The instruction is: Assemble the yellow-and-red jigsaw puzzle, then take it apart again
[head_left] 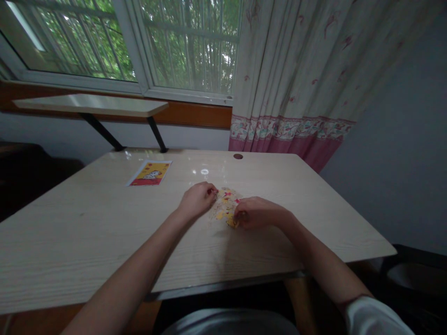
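Observation:
A loose pile of small, flat jigsaw puzzle pieces point(226, 197), yellow, red and greyish-beige, lies on the table in front of me. At its left edge is my left hand point(199, 200), thumb and fingers pinched together; what they hold is too small to make out. My right hand point(256, 213) reaches in from the right side, its fingers curled down and closed at a yellow puzzle piece point(231, 223) by the near edge of the pile. Its fingertips are partly hidden.
A yellow and red printed picture point(151, 173) with a white animal lies at the back left of the table point(104, 242). Behind it, a raised shelf point(94, 104) stands on black legs. A round cable hole point(238, 157) is near the back edge, beside the curtain point(279, 93).

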The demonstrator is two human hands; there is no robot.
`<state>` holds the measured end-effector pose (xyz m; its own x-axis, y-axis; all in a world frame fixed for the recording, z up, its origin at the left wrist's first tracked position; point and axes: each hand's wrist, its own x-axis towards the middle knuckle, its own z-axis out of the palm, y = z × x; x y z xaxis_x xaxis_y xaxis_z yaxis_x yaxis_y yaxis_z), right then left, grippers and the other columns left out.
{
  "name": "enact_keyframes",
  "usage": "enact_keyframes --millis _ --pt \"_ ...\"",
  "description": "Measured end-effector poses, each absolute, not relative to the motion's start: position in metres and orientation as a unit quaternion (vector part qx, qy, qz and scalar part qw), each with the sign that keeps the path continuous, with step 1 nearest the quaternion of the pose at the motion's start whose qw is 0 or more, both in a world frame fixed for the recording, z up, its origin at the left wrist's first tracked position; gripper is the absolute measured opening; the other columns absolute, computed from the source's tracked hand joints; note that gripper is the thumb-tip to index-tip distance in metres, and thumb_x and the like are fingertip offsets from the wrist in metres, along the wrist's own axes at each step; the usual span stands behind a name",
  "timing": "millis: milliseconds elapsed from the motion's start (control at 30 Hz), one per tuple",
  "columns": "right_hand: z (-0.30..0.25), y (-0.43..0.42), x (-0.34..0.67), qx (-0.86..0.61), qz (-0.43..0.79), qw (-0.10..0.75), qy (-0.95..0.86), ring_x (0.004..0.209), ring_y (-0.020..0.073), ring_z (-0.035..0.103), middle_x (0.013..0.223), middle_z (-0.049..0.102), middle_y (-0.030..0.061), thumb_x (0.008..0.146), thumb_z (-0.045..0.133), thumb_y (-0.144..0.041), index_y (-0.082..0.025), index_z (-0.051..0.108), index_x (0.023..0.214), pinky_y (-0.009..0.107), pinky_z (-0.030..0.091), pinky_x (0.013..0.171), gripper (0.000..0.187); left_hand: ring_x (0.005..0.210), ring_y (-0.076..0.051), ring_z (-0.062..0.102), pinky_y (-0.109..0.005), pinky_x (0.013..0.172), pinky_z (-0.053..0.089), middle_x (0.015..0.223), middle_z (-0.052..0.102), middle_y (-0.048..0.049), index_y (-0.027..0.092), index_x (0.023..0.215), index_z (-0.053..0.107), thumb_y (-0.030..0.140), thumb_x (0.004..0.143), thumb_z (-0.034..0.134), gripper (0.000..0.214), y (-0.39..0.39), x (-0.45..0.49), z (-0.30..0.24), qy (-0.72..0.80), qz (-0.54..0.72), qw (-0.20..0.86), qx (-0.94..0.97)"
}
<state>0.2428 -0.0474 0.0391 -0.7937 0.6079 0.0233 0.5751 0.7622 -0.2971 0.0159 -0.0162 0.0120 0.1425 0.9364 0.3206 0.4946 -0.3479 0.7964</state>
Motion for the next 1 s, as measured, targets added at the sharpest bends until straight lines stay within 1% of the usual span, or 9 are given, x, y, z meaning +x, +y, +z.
enact_keyframes --millis 67,167,267,367,467,533,733,933,1000 --pt "0.042 -0.046 0.242 -0.340 0.113 0.046 -0.932 0.061 0.0129 0.054 0.071 0.065 0.0016 0.068 0.056 -0.016 -0.020 0.066 0.073 0.023 0.037 0.057 0.012 0.064 -0.018 0.049 -0.025 0.061 0.034 0.068 0.061 -0.0050 0.021 0.068 0.070 0.017 0.066 0.064 0.007 -0.017 0.019 0.011 0.489 0.417 0.263 0.720" --pt "0.046 -0.042 0.243 -0.353 0.109 0.060 -0.927 0.059 0.0121 0.053 0.068 0.065 0.0022 0.071 0.051 -0.014 -0.018 0.066 0.069 0.023 0.035 0.055 0.016 0.061 -0.016 0.049 -0.025 0.060 0.035 0.069 0.062 -0.0046 0.021 0.072 0.070 0.020 0.070 0.062 0.008 -0.021 0.025 0.012 0.468 0.411 0.265 0.736" --pt "0.046 -0.037 0.245 -0.370 0.163 0.149 -0.902 0.060 0.0114 0.055 0.070 0.065 0.0022 0.074 0.049 -0.014 -0.017 0.067 0.078 0.022 0.037 0.057 0.019 0.063 -0.015 0.052 -0.024 0.059 0.039 0.074 0.064 -0.0053 0.020 0.078 0.070 0.022 0.072 0.061 0.012 -0.026 0.034 0.014 0.443 0.408 0.312 0.735" --pt "0.040 -0.030 0.245 -0.399 0.274 0.265 -0.834 0.062 0.0108 0.057 0.070 0.065 0.0024 0.076 0.049 -0.020 -0.015 0.066 0.085 0.022 0.042 0.059 0.020 0.065 -0.015 0.055 -0.023 0.057 0.041 0.081 0.066 -0.0072 0.019 0.086 0.070 0.024 0.070 0.065 0.018 -0.031 0.043 0.012 0.415 0.408 0.408 0.703" --pt "0.031 -0.023 0.240 -0.402 0.383 0.370 -0.745 0.064 0.0114 0.060 0.073 0.065 0.0037 0.075 0.053 -0.027 -0.014 0.063 0.084 0.023 0.046 0.061 0.019 0.059 -0.013 0.055 -0.022 0.053 0.040 0.075 0.066 -0.0065 0.016 0.086 0.068 0.028 0.068 0.068 0.022 -0.030 0.049 0.004 0.389 0.415 0.498 0.655" --pt "0.024 -0.018 0.235 -0.402 0.446 0.411 -0.686 0.061 0.0109 0.059 0.070 0.064 0.0029 0.071 0.059 -0.031 -0.013 0.062 0.082 0.024 0.047 0.060 0.021 0.052 -0.011 0.052 -0.021 0.049 0.037 0.066 0.064 -0.0043 0.014 0.083 0.066 0.032 0.068 0.068 0.024 -0.027 0.051 -0.002 0.373 0.428 0.546 0.617" --pt "0.007 -0.012 0.222 -0.390 0.539 0.439 -0.603 0.052 0.0073 0.055 0.062 0.060 -0.0011 0.056 0.074 -0.039 -0.014 0.058 0.076 0.020 0.045 0.053 0.036 0.048 -0.008 0.050 -0.018 0.045 0.034 0.062 0.062 -0.0025 0.011 0.078 0.064 0.035 0.061 0.073 0.031 -0.019 0.052 -0.007 0.355 0.446 0.620 0.540" --pt "0.006 -0.013 0.213 -0.431 0.550 0.460 -0.548 0.044 0.0069 0.054 0.051 0.056 -0.0059 0.049 0.079 -0.038 -0.015 0.055 0.076 0.018 0.042 0.045 0.042 0.043 -0.005 0.047 -0.016 0.041 0.032 0.056 0.059 0.0006 0.011 0.074 0.063 0.033 0.060 0.074 0.028 -0.022 0.053 0.003 0.387 0.471 0.609 0.508" --pt "0.008 -0.014 0.211 -0.432 0.565 0.457 -0.534 0.045 0.0078 0.056 0.050 0.057 -0.0057 0.049 0.079 -0.036 -0.016 0.053 0.076 0.017 0.042 0.045 0.042 0.045 -0.006 0.049 -0.016 0.043 0.035 0.058 0.060 -0.0004 0.011 0.071 0.062 0.032 0.060 0.074 0.027 -0.022 0.053 0.006 0.390 0.486 0.603 0.499"
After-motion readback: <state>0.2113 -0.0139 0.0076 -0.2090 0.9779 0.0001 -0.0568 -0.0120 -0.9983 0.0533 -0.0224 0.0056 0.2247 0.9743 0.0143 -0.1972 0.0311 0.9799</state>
